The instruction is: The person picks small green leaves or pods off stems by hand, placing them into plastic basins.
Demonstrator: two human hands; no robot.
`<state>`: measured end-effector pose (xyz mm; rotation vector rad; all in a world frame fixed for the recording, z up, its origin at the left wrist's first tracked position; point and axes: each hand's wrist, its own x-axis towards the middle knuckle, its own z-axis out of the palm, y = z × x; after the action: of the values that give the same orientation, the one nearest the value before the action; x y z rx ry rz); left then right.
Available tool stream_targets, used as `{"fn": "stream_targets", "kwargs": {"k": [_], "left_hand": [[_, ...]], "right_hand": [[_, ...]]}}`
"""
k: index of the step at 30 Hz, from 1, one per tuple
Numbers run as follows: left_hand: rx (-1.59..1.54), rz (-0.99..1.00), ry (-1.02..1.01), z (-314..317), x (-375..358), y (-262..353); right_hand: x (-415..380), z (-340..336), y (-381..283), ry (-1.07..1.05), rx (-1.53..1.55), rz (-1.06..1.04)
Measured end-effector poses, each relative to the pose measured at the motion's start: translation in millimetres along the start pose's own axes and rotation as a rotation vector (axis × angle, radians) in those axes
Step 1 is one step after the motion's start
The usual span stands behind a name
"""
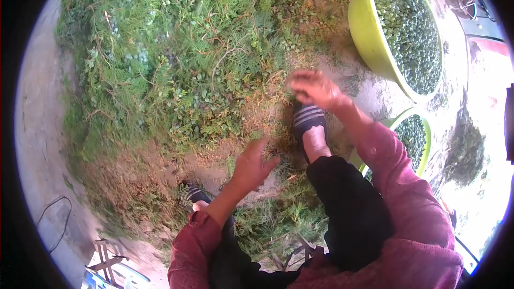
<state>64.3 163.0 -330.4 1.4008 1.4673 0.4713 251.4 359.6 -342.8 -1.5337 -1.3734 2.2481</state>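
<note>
A large pile of green conifer branches (176,59) with small bluish-green cones or berries lies on the ground before me. My left hand (251,167) hovers over the near edge of the pile, slightly blurred, its thumb spread from the fingers and nothing in it. Above my right shoe (309,118) is my right hand (316,88), its fingers loosely bent and blurred by motion. A gap shows between its thumb and fingers, with no held thing visible.
A large yellow-green tub (364,32) full of small green cones or berries stands at the upper right. A smaller green tub (426,144) with similar contents sits beside my right arm. A dark cable (67,225) lies at the left, and a wooden frame (105,262) stands at the lower left.
</note>
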Motion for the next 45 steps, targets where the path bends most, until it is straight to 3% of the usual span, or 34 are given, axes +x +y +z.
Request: {"fn": "stream_targets", "kwargs": {"k": [1,5,7,9,11,12,14,15,16,17,18,20,21,23,30,32,33,34,35,36,37,41,43,45], "left_hand": [[-0.125,-0.099,0.065,-7,7,6],[-0.492,-0.113,0.116,-12,22,9],[-0.884,-0.246,-0.045,-12,21,10],[-0.828,-0.348,-0.108,-14,20,6],[-0.774,-0.451,-0.169,-12,17,5],[-0.717,-0.398,-0.202,-10,16,7],[-0.660,-0.344,-0.236,-5,12,7],[-0.460,-0.226,-0.288,1,10,2],[-0.259,-0.108,-0.336,6,8,-3],[-0.258,-0.107,-0.336,13,4,-9],[-0.219,-0.015,-0.246,21,0,-17],[-0.181,0.073,-0.159,23,-4,-18],[-0.139,0.021,-0.178,17,-4,-13],[-0.091,-0.034,-0.195,11,-3,-10],[-0.167,-0.125,-0.216,2,5,0],[-0.169,-0.163,-0.260,-3,7,2],[-0.196,-0.163,-0.133,-4,7,1],[-0.222,-0.162,-0.008,-5,8,0],[-0.223,-0.164,-0.008,-6,11,1],[-0.329,-0.154,0.082,-8,15,5],[-0.432,-0.145,0.171,-11,18,9],[-0.548,-0.123,0.201,-17,24,18],[-0.560,0.086,0.166,-9,27,8],[-0.499,0.149,0.230,-5,25,6]], "right_hand": [[-13,19,-4,-0.075,0.013,0.025],[-33,69,-3,-0.356,-0.067,0.015],[-31,69,6,-0.382,-0.122,0.023],[-30,67,9,-0.406,-0.180,0.033],[-32,61,11,-0.318,-0.285,-0.114],[-32,55,13,-0.319,-0.286,-0.113],[-29,37,17,-0.099,-0.142,0.087],[-24,26,21,-0.098,-0.142,0.087],[-16,14,28,0.032,-0.203,0.018],[-7,5,34,0.162,-0.264,-0.052],[3,1,40,0.162,-0.263,-0.051],[17,-4,53,0.335,-0.824,-0.467],[21,-3,56,0.333,-0.822,-0.465],[30,2,60,0.365,-1.153,-0.460],[37,8,61,0.379,-1.274,-0.376],[18,9,42,0.199,-0.599,-0.332],[8,11,31,0.194,-0.601,-0.331],[-3,14,20,0.030,-0.170,-0.105],[-10,18,16,-0.131,0.263,0.122],[-12,24,23,-0.214,0.398,0.085],[-14,29,26,-0.219,0.402,0.088],[-16,46,20,-0.464,0.352,0.136],[-21,56,11,-0.428,0.252,0.172],[-19,62,16,-0.448,0.192,0.156]]}}
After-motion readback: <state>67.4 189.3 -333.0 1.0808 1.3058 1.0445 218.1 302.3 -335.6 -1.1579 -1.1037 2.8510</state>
